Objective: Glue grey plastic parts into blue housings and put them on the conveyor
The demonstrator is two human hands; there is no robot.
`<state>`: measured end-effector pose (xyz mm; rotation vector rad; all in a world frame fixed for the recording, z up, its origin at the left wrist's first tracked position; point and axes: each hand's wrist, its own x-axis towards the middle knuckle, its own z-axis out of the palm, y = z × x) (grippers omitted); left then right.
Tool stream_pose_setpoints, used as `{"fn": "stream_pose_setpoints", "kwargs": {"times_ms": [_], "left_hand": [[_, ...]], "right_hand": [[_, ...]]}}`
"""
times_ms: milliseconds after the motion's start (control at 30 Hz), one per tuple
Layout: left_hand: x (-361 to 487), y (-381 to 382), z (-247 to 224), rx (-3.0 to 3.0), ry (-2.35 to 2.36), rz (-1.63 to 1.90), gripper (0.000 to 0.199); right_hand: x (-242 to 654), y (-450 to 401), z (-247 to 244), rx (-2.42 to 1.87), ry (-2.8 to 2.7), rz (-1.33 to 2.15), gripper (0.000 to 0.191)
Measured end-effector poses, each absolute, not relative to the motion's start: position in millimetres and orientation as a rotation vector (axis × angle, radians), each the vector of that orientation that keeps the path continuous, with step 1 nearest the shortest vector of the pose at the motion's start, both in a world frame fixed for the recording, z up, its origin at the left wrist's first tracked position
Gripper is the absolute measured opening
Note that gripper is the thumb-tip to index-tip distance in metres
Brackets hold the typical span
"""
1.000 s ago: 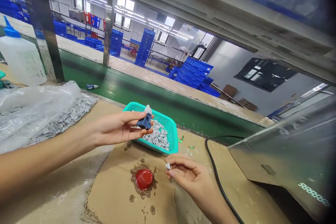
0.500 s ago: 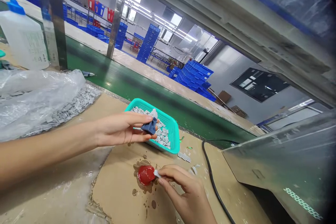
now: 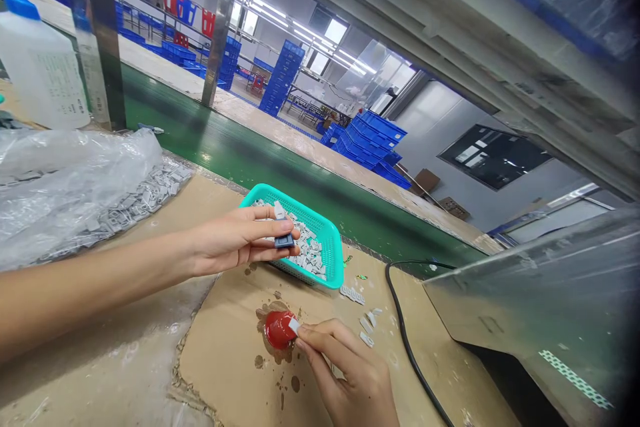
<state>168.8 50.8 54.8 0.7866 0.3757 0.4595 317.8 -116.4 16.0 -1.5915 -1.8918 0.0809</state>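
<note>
My left hand (image 3: 250,237) grips a dark blue plastic part (image 3: 284,235) with a light grey piece (image 3: 279,211) at its top end. It is held over the near side of a turquoise basket (image 3: 332,260) of small light grey plastic parts (image 3: 311,255). Lower down, my right hand (image 3: 345,363) pinches a small light grey plastic part (image 3: 294,325) between thumb and forefinger. That part is at the right edge of a small red cap-like dish (image 3: 278,329), which looks wet. Whether part and dish touch, I cannot tell. Dark wet spots surround the dish on the cardboard.
A plastic bag (image 3: 75,167) of grey parts lies at left, before a white bottle with a blue nozzle (image 3: 43,67). Loose grey pieces (image 3: 367,325) and a black cable (image 3: 407,340) lie at right, beside a metal box (image 3: 540,300). A green conveyor belt (image 3: 220,140) runs behind.
My left hand has turned the dark blue part, so another face shows. In my right hand the small grey part has tilted and shifted slightly up and left, beside the red dish.
</note>
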Motion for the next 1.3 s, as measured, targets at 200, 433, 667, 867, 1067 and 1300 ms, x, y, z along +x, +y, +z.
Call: {"fn": "stream_pose_setpoints", "kwargs": {"times_ms": [200,433,667,867,1067,1300], "left_hand": [[167.0,52.1,49.7,1.006,0.452,0.428,0.020],[169.7,53.1,48.5,0.958,0.455,0.439,0.030],[168.7,55.4,46.8,0.838,0.377,0.440,0.026],[168.3,58.6,46.4,1.003,0.456,0.520,0.015],[165.5,53.7,46.8,1.464,0.524,0.639,0.025],[171.0,48.0,41.5,1.563,0.453,0.612,0.028]], "right_hand": [[315.6,-115.6,17.3,-1.591,-1.895,0.044,0.017],[320.3,-113.2,42.3,-1.567,-1.900,-0.077,0.018],[318.6,-104.3,48.4,-1.638,-1.840,0.010,0.015],[316.3,-100.0,48.0,-1.609,-1.877,0.115,0.016],[317.9,-104.2,44.7,-1.573,-1.835,0.090,0.015],[324.9,-108.6,42.7,-1.541,-1.895,0.149,0.016]]}}
